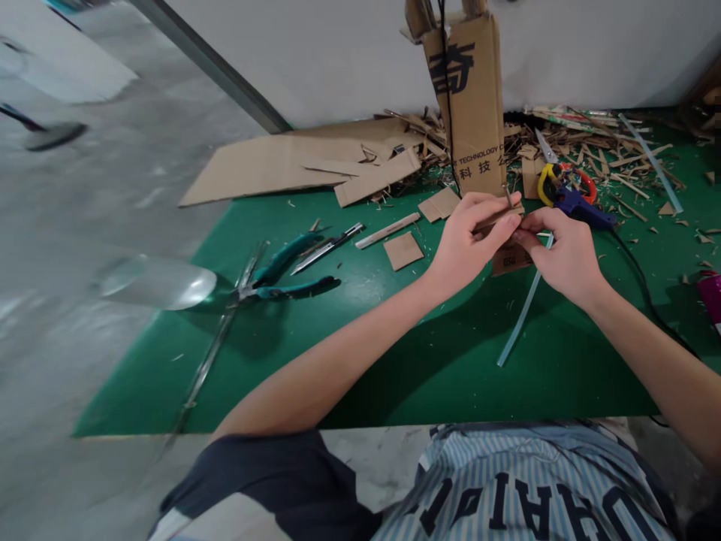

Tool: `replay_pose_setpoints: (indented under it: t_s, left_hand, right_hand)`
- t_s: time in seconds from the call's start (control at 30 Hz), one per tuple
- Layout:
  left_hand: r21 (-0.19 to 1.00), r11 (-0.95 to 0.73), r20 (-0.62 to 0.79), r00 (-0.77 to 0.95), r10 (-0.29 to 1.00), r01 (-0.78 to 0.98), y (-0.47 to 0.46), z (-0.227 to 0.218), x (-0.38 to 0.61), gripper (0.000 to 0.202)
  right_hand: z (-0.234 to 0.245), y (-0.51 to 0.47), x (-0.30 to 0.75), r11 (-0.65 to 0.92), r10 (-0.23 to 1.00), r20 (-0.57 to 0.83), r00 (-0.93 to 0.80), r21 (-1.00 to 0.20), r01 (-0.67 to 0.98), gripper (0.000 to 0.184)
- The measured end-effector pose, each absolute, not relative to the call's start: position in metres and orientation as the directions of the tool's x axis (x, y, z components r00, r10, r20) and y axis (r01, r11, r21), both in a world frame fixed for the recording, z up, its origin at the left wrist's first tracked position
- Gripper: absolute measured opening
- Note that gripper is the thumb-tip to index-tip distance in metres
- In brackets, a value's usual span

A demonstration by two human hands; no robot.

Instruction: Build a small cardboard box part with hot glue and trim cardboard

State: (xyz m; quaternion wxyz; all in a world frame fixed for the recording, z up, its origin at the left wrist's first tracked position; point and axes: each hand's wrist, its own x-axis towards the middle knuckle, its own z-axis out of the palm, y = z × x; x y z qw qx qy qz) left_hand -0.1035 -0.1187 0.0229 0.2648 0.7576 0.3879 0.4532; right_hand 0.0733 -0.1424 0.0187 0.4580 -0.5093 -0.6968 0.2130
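Working over a green table [372, 361], we have a clear container [163, 282] at its left edge. Next come a pair of pliers [276, 276], handles spread, over a long thin strip [211, 355], then a knife [328, 249]. Behind them lies a big cardboard sheet [230, 167]. Further right, we see a narrow cardboard strip [388, 230] and a cardboard square [403, 251], near our left hand [476, 233]. That hand's fingers grasp a small piece of cardboard [491, 219] in front of a tall lettered cardboard post [473, 113]; a thin rod [508, 197] rises beside the fingertips. Our right hand [563, 252] pinches the piece's right end between thumb and forefinger. A glue stick [521, 323] slants out below that hand. Beyond it are scissors [546, 148], a blue glue gun [584, 210], cardboard scraps [613, 161] and another glue stick [650, 160].
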Motion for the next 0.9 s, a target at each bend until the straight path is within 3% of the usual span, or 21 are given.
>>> replay_pose_setpoints:
  t_s: [0.23, 0.43, 0.53, 0.63, 0.73, 0.9]
  left_hand:
    - [0.744, -0.555, 0.483, 0.274, 0.831, 0.371, -0.125, 0.02, -0.099, 0.047]
    - [0.755, -0.547, 0.465, 0.291, 0.836, 0.362, -0.124, 0.024, -0.1, 0.045]
    - [0.748, -0.55, 0.438, 0.347, 0.829, 0.371, -0.119, 0.038, -0.107, 0.043]
    - [0.75, -0.552, 0.373, 0.456, 0.808, 0.365, -0.115, 0.055, -0.117, 0.048]
    - [0.777, -0.53, 0.248, 0.608, 0.754, 0.34, -0.114, 0.065, -0.124, 0.054]
    - [0.827, -0.438, 0.102, 0.674, 0.732, 0.351, -0.116, 0.071, -0.128, 0.046]
  right_hand:
    - [0.019, -0.149, 0.068, 0.412, 0.856, 0.518, 0.01, -0.692, 0.594, 0.009]
    - [0.019, -0.148, 0.07, 0.411, 0.854, 0.52, -0.004, -0.671, 0.618, 0.016]
    - [0.025, -0.147, 0.074, 0.498, 0.833, 0.549, -0.069, -0.691, 0.524, 0.013]
    - [0.031, -0.147, 0.078, 0.536, 0.829, 0.555, -0.071, -0.752, 0.384, 0.029]
    - [0.036, -0.148, 0.08, 0.48, 0.875, 0.473, -0.102, -0.825, 0.297, 0.039]
    - [0.03, -0.143, 0.08, 0.318, 0.937, 0.298, -0.181, -0.943, 0.097, 0.043]
